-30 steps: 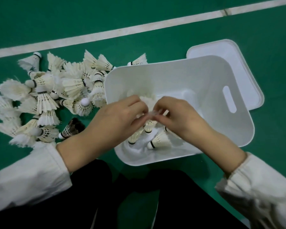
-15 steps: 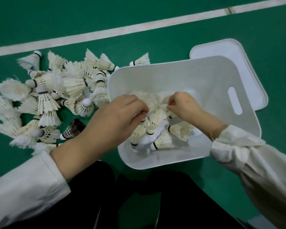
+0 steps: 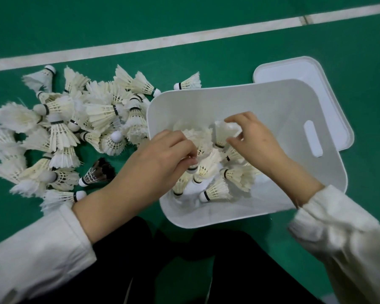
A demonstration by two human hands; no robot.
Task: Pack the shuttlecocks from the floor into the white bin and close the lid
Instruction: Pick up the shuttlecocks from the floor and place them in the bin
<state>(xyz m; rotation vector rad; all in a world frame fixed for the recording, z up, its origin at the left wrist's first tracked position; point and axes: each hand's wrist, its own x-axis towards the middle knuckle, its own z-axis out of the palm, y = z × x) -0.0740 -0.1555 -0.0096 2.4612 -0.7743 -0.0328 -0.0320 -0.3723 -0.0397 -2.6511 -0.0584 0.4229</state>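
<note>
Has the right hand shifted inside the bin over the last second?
Yes. The right hand has moved away from the left hand, toward the handle slot in the wall of the white bin.

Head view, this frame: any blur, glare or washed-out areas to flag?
Head view: the right sleeve is motion-smeared; the white bin wall is nearly washed out, so the feathers at the right hand blend into it; the pile of shuttlecocks on the floor is sharp; lighting soft, no hard glare.

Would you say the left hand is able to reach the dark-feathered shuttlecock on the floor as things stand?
Probably yes: the dark-feathered shuttlecock lies uncovered beside the left forearm. The left hand, though, is in the white bin pinching a white shuttlecock it must first release.
</note>
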